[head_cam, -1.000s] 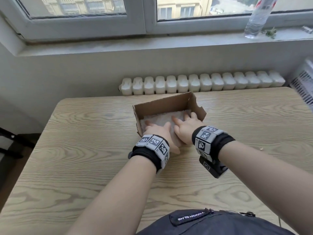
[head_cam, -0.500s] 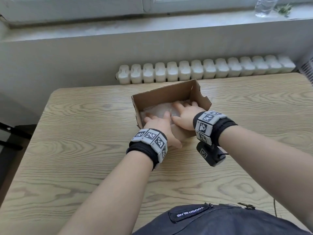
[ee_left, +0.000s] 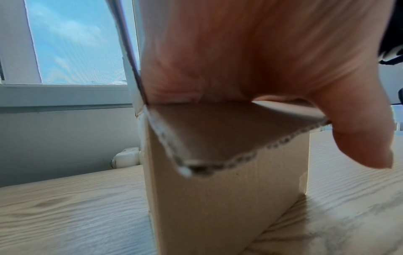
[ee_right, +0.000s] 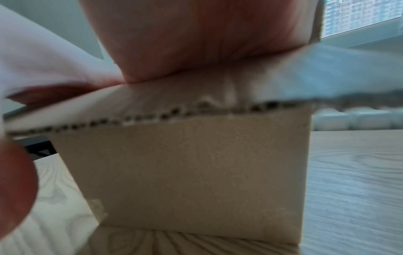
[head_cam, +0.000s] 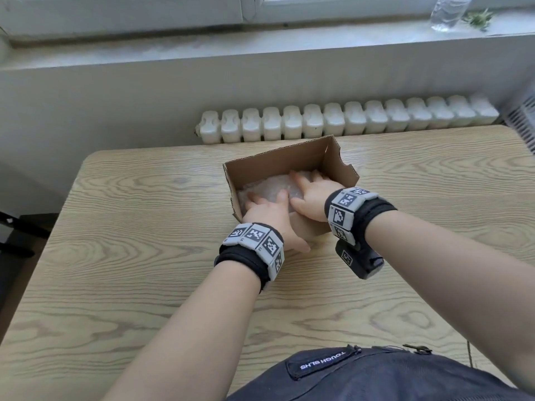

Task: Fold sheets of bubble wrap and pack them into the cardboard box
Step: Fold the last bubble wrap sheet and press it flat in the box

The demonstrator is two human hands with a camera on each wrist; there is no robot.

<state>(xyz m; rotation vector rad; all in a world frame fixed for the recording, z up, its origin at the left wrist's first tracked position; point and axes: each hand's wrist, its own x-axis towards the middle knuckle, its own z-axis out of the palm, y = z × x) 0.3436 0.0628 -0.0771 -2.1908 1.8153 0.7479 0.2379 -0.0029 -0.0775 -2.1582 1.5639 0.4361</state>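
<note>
An open cardboard box [head_cam: 278, 166] stands mid-table with crumpled clear bubble wrap [head_cam: 270, 186] inside it. My left hand [head_cam: 269, 211] lies in the box's near left part, fingers straight and pressing flat on the wrap. Beside it, my right hand [head_cam: 312, 193] presses the wrap on the right, fingers reaching toward the far wall. In the left wrist view the palm bears on the box's bent near flap [ee_left: 229, 131] and the thumb [ee_left: 362, 141] hangs outside it. The right wrist view shows the palm [ee_right: 196, 43] over the same flap and the box's front wall [ee_right: 185, 172].
The wooden table [head_cam: 130, 256] stretches wide on both sides of the box. A white radiator [head_cam: 347, 117] runs behind its far edge under a window sill with a plastic bottle [head_cam: 448, 13]. A dark bag [head_cam: 362, 374] lies at the near edge.
Both hands have slid a little deeper into the box, still pressing the bubble wrap down. The head view has tilted downward and moved closer.
</note>
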